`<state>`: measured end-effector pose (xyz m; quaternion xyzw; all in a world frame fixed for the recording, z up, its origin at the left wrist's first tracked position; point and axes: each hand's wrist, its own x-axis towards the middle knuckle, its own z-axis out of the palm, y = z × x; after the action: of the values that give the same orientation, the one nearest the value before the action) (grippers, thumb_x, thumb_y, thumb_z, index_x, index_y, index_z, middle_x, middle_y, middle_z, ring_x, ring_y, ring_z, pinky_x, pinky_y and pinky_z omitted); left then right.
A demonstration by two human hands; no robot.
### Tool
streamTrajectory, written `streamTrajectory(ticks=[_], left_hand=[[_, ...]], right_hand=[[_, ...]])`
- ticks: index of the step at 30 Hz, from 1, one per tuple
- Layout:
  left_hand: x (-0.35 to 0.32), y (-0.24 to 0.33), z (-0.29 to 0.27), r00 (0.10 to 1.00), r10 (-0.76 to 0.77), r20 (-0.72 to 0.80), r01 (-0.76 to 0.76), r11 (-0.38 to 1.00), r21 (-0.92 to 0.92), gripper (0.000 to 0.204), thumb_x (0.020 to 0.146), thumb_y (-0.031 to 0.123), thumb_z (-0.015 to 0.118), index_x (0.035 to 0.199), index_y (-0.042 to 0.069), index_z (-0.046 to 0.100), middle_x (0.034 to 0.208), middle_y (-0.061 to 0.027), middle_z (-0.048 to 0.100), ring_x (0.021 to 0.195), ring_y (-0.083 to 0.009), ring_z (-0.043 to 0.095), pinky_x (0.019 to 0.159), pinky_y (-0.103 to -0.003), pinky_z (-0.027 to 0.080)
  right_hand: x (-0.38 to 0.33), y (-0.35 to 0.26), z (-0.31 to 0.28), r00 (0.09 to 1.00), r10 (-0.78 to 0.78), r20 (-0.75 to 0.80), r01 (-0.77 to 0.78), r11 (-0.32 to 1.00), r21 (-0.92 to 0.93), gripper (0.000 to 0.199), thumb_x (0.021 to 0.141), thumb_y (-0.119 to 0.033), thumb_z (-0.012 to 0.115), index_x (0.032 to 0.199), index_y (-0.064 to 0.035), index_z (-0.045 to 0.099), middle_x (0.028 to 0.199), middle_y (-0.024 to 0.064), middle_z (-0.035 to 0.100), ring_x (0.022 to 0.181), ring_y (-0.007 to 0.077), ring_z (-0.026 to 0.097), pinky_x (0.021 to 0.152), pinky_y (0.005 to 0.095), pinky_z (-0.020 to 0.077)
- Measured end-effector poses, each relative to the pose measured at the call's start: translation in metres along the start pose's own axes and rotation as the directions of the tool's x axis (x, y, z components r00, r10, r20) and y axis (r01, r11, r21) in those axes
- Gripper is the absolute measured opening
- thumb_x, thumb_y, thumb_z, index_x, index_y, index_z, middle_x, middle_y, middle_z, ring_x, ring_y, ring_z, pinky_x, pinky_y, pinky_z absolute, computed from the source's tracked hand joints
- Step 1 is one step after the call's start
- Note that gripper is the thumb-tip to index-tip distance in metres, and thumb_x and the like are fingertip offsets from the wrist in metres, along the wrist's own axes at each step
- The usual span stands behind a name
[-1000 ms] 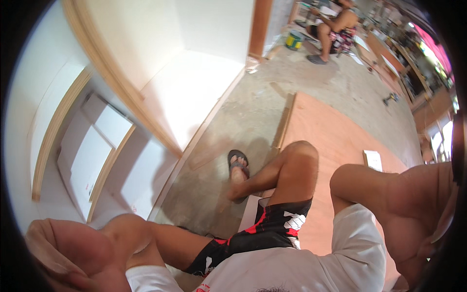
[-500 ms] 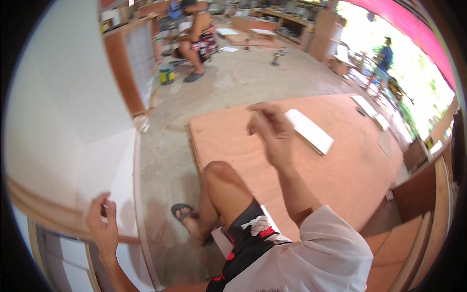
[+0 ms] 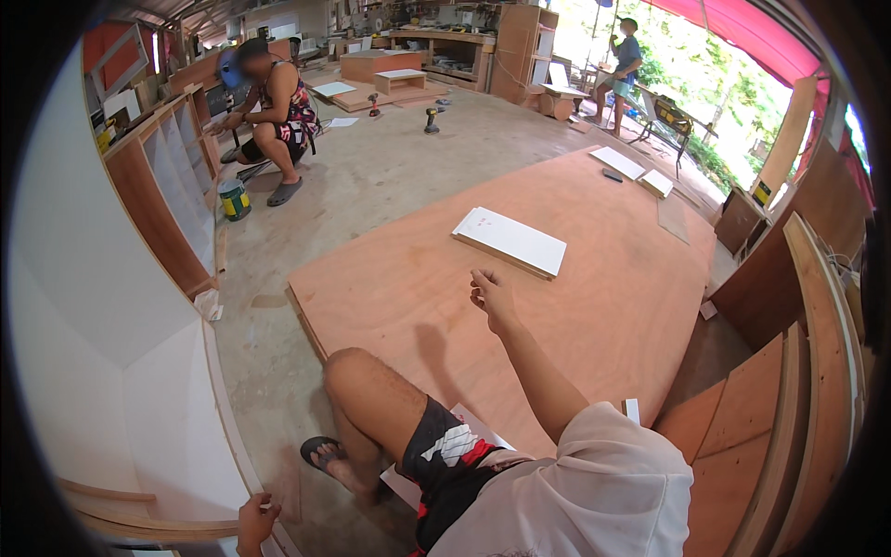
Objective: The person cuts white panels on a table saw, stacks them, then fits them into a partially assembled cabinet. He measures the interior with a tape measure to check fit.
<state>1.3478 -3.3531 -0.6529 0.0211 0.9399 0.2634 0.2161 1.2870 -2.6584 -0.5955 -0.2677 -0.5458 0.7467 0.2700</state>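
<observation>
White-lined cabinet is standing leftmost. Left hand is hanging by its front edge, fingers curling; cannot tell whether gripping. Right hand is hovering over plywood sheet, fingers bending narrow, apparently holding nothing. White board stack is lying inside the sheet's far edge. Judgement: gripping both long sides should be keeping boards aligned.
</observation>
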Motion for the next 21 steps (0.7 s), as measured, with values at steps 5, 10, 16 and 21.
streamTrajectory(ticks=[5, 10, 16, 21], left_hand=[[0.006, -0.009, -0.002, 0.997, 0.015, 0.075, -0.02, 0.998, 0.067, 0.052, 0.089, 0.031, 0.082, 0.13, 0.001, 0.07, 0.122, -0.0195, 0.075, 0.101, -0.0326, 0.077, 0.09, -0.04, 0.06], [-0.003, -0.008, -0.001, 0.988, -0.005, 0.156, -0.012, 0.994, 0.105, 0.054, 0.09, 0.037, 0.08, 0.13, 0.002, 0.071, 0.123, -0.0171, 0.076, 0.104, -0.0318, 0.077, 0.092, -0.041, 0.059], [-0.006, -0.005, -0.005, 0.991, -0.015, 0.136, -0.001, 0.993, 0.115, 0.054, 0.091, 0.038, 0.079, 0.13, 0.002, 0.071, 0.124, -0.0167, 0.075, 0.107, -0.032, 0.076, 0.093, -0.041, 0.059], [-0.006, -0.001, -0.007, 0.99, -0.039, 0.135, 0.023, 0.993, 0.113, 0.054, 0.092, 0.039, 0.079, 0.131, 0.002, 0.07, 0.125, -0.0169, 0.075, 0.108, -0.0322, 0.075, 0.094, -0.041, 0.059]], right_hand=[[0.01, -0.002, 0.007, 0.999, 0.027, 0.035, -0.028, 0.999, 0.027, 0.026, 0.101, -0.031, 0.073, 0.117, -0.0132, 0.063, 0.101, -0.0001, 0.062, 0.083, 0.0093, 0.058, 0.08, 0.0295, 0.0532], [0.013, -0.034, 0.001, 0.997, -0.074, -0.014, 0.075, 0.995, 0.062, 0.032, 0.101, -0.029, 0.073, 0.121, -0.0069, 0.063, 0.1, 0.0032, 0.063, 0.079, 0.0101, 0.059, 0.072, 0.0275, 0.0535], [0.008, -0.05, 0.005, 0.992, -0.123, 0.013, 0.121, 0.99, 0.076, 0.035, 0.101, -0.031, 0.073, 0.123, -0.0072, 0.061, 0.101, 0.0034, 0.062, 0.083, 0.0108, 0.058, 0.075, 0.0281, 0.0532], [0.003, -0.037, 0.008, 0.996, -0.08, 0.031, 0.078, 0.995, 0.068, 0.035, 0.101, -0.03, 0.073, 0.124, -0.0063, 0.06, 0.102, 0.0041, 0.062, 0.083, 0.0114, 0.058, 0.076, 0.0284, 0.0538]])
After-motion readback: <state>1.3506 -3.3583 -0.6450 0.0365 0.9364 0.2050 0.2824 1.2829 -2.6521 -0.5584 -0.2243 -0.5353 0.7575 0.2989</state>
